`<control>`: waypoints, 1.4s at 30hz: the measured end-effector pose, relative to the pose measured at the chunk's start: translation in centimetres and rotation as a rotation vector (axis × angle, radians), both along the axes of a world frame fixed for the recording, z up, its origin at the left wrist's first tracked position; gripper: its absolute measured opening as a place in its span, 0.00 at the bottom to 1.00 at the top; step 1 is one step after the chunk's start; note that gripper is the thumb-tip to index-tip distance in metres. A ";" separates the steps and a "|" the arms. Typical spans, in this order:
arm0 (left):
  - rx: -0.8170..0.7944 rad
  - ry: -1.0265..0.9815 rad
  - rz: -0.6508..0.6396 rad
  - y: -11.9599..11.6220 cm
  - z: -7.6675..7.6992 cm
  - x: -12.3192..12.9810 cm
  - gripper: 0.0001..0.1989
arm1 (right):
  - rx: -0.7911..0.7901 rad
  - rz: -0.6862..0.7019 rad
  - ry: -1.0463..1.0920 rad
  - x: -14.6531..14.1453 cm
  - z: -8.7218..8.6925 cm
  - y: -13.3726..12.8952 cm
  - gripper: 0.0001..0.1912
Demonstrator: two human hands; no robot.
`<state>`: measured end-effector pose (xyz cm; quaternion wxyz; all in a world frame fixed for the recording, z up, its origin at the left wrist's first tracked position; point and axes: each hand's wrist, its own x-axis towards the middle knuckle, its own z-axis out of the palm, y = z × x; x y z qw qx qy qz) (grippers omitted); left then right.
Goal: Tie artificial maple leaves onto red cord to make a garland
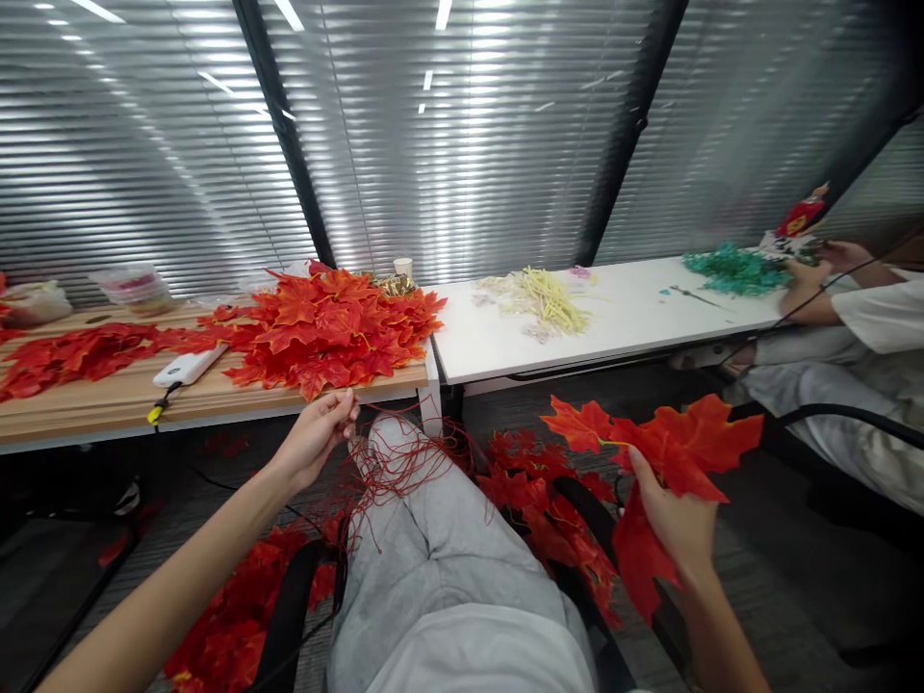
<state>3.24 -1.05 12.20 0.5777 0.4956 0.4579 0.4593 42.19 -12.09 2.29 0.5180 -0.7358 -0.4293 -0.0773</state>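
Observation:
My left hand (318,435) is closed in a pinch near the table's front edge, with a thin red string at its fingertips. More of that red string (408,460) lies in a loose tangle across my lap. To the right, my right hand (679,525) grips several red artificial maple leaves (697,433), thumb on top near a yellow stem. One leaf hangs below the hand. A large heap of red maple leaves (332,327) rests on the wooden table just beyond my left hand.
A white power bank (189,366) with a cable sits on the wooden table (382,380). Yellow strips (552,303) lie on the white table (491,351). More red leaves (538,491) hang beside my chair. At right, another person's hands (808,279) are near green material (740,268).

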 end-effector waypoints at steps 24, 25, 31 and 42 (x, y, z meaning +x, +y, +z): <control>0.312 0.486 -0.234 5.7 -4.6 8.2 0.17 | -0.120 0.181 0.313 -2.3 -0.4 0.2 0.25; 0.365 0.513 -0.217 5.2 -4.0 8.2 0.17 | -0.141 0.204 0.344 -2.9 -0.1 0.6 0.26; 0.627 0.628 -0.246 0.7 -2.1 8.1 0.13 | -0.047 0.404 0.250 -6.7 3.8 3.8 0.24; 0.416 0.685 0.045 -3.2 -5.8 -2.3 0.15 | 0.306 0.774 -0.028 -12.5 14.9 15.0 0.15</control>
